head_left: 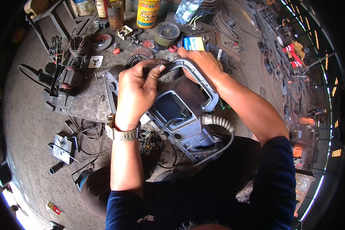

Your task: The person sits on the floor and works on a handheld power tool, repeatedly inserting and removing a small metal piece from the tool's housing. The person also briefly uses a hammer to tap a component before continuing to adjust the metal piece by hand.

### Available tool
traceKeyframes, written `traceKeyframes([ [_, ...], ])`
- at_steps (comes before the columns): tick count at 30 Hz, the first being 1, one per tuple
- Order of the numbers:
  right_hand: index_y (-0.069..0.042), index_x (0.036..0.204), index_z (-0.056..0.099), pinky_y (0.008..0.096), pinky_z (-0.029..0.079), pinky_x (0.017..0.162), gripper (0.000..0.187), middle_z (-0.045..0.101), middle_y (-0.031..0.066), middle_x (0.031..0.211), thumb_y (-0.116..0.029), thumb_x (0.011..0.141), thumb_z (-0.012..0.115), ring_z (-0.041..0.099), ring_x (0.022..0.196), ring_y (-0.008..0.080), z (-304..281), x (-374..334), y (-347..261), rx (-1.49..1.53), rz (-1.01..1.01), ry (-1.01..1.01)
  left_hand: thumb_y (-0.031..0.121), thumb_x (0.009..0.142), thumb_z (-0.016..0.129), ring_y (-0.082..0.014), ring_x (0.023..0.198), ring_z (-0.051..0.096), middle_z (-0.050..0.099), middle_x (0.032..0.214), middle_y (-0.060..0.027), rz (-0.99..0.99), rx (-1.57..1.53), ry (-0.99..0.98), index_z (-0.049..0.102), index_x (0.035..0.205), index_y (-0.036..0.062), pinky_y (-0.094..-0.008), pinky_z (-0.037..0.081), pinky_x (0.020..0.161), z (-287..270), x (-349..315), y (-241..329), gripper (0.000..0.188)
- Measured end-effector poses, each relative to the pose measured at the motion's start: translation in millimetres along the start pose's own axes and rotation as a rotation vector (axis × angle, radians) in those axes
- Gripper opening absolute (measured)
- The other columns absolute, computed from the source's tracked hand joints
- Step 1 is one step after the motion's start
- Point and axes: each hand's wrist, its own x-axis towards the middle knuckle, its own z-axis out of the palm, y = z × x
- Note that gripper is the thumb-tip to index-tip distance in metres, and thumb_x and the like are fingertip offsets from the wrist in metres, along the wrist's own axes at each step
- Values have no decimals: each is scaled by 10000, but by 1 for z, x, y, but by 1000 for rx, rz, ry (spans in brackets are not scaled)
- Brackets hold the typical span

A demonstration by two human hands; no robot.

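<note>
A grey metal power-tool housing (197, 132) with an open rectangular cavity leans across my lap, tilted, its far end at the low work table. A curved loop handle (209, 82) rises from its right side. My left hand (136, 84) is closed at the handle's far left end, thumb and index finger pressed together on it. My right hand (201, 61) wraps the handle's far right side; its fingertips are partly hidden behind the loop. A ribbed cable sleeve (217, 121) with a grey cord comes out of the housing's right side. Loose wires (168, 126) hang beside the cavity.
On the table (80, 103) lie a motor part (71, 78), a grinding disc (102, 42), a round tin (167, 33) and a blue-yellow box (193, 43). Behind stand a yellow can (147, 13) and a water bottle (187, 10). Coiled cable (228, 27) lies far right; a metal box (63, 147) sits on the floor left.
</note>
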Motion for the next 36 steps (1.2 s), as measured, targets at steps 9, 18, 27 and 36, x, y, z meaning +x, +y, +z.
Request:
traceKeyframes([
  [9, -101, 1209, 520, 560, 570, 756, 268, 743, 194, 959, -165, 959, 591, 726, 908, 452, 1, 1, 2, 7, -43, 24, 44, 1038, 689, -165, 946, 760, 800, 1064, -112, 160, -470, 138, 738, 1111, -27, -302, 593, 866, 8, -13, -31, 113],
  [18, -120, 1214, 521, 566, 564, 759, 330, 743, 205, 973, -135, 911, 651, 716, 919, 482, 1, -5, 8, 46, -93, 46, 260, 1091, 642, -339, 829, 777, 765, 921, -222, -65, 340, 173, 731, 1238, 11, -405, 578, 751, 41, 17, -9, 302],
  [27, -156, 1316, 601, 485, 533, 1012, 434, 710, 171, 1243, -195, 906, 736, 670, 1173, 415, -3, -12, 45, 104, -71, -71, 229, 1050, 675, -429, 830, 749, 722, 841, -269, 90, 158, 222, 768, 1133, 7, -455, 587, 704, 56, 23, -29, 255],
  [36, 10, 1439, 614, 363, 498, 1114, 445, 678, 100, 1358, -127, 1019, 669, 631, 1288, 212, -72, 15, 29, 825, -110, -204, 362, 1091, 609, -463, 768, 721, 676, 760, -294, -26, 170, 125, 734, 904, -48, -493, 535, 659, 49, 26, -26, 468],
])
